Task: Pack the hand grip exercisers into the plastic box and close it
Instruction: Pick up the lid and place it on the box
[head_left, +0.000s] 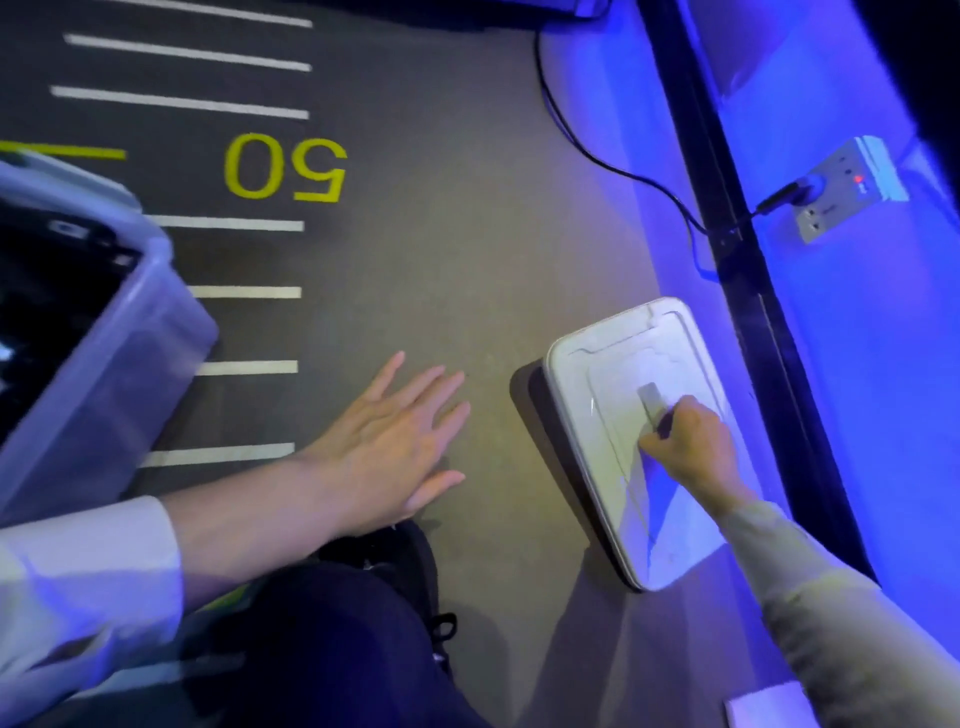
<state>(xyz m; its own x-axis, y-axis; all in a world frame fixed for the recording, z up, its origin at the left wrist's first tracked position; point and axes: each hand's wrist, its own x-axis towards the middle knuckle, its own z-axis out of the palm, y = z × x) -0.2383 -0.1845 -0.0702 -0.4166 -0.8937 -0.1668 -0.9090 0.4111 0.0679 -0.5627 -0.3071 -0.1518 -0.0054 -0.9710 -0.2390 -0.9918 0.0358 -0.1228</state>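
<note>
- A dark-trousered knee (332, 639) fills the bottom centre of the view, nearest the camera, with a black shoe (415, 582) just beyond it on the floor (415, 270).
- The left hand (395, 441) lies flat on the grey floor, palm down, fingers straight and slightly fanned, pointing up and to the right. It holds nothing. A white sleeve (88, 577) covers the forearm behind it.
- The right hand (691, 441) is curled around the handle (652, 397) at the middle of the white lid (613, 364), with the fingers wrapped under it. A pale sleeve (831, 613) runs off to the lower right.
- The lid is a rounded rectangle. Its long axis runs from the upper right towards the lower right of the view, roughly parallel to the black strip (727, 208). Its left edge is raised off the floor and throws a dark shadow there.
- The plastic box (130, 332) stands at the left edge, well apart from the lid. It is open-topped and translucent, with dark contents inside that are too blurred to tell apart.
- White lines and a yellow "50" (285, 166) are marked on the floor between the box and the lid.
- A black cable (613, 166) runs to a power strip (841, 187) on the blue-lit band at the right.
</note>
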